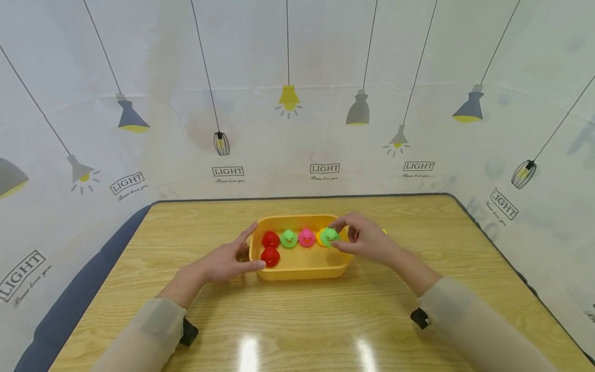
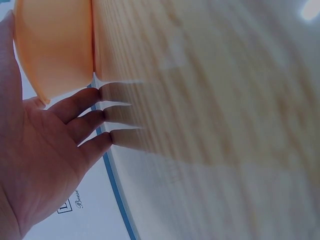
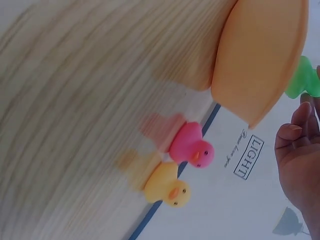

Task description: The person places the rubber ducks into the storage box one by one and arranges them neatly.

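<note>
A yellow plastic basket (image 1: 301, 274) stands on the table. My left hand (image 1: 225, 262) spans its left end, thumb at the front rim and index finger at the far corner. In the left wrist view, the other left fingers (image 2: 82, 117) reach down to the tabletop beside the basket wall. Between thumb and fingers, my right hand (image 1: 367, 240) pinches a green rubber duck (image 1: 330, 236) over the basket's right part. Inside are two red rubber ducks (image 1: 270, 257), another green duck (image 1: 288, 238), a pink duck (image 1: 307, 237) and a yellow duck (image 1: 319, 236), partly hidden by the held one.
Beyond the basket's right end, a pink duck (image 3: 192, 145) and a yellow duck (image 3: 167, 185) sit on the table in the right wrist view. The wooden tabletop (image 1: 297, 320) ends at a wall covering (image 1: 279, 181) printed with lamps.
</note>
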`<state>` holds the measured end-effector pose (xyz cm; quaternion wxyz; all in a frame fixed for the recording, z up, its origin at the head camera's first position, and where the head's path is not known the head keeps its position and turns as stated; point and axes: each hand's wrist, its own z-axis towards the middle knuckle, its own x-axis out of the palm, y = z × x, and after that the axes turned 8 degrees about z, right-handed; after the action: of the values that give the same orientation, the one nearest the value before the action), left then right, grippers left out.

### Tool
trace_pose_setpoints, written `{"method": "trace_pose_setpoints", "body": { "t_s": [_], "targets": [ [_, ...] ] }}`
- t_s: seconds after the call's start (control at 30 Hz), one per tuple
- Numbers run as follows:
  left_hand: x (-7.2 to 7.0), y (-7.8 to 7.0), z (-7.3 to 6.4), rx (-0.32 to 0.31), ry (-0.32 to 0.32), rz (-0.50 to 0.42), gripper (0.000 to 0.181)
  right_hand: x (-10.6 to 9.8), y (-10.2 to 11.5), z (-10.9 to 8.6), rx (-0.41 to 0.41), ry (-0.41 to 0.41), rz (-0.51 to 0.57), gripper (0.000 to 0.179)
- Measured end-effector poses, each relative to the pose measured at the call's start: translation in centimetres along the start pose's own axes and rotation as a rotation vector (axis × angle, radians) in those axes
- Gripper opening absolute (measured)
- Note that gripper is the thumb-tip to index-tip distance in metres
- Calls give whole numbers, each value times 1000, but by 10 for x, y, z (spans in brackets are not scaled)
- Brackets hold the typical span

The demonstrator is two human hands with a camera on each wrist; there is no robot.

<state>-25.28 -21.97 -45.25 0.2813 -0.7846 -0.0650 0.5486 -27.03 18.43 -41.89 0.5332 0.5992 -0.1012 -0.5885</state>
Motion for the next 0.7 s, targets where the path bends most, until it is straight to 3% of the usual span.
{"method": "trace_pose_setpoints", "body": {
  "t_s": [0.7],
  "targets": [
    [-1, -2, -2, 12, 1, 4, 112, 61, 17, 33, -20, 106, 53, 33]
  ]
}}
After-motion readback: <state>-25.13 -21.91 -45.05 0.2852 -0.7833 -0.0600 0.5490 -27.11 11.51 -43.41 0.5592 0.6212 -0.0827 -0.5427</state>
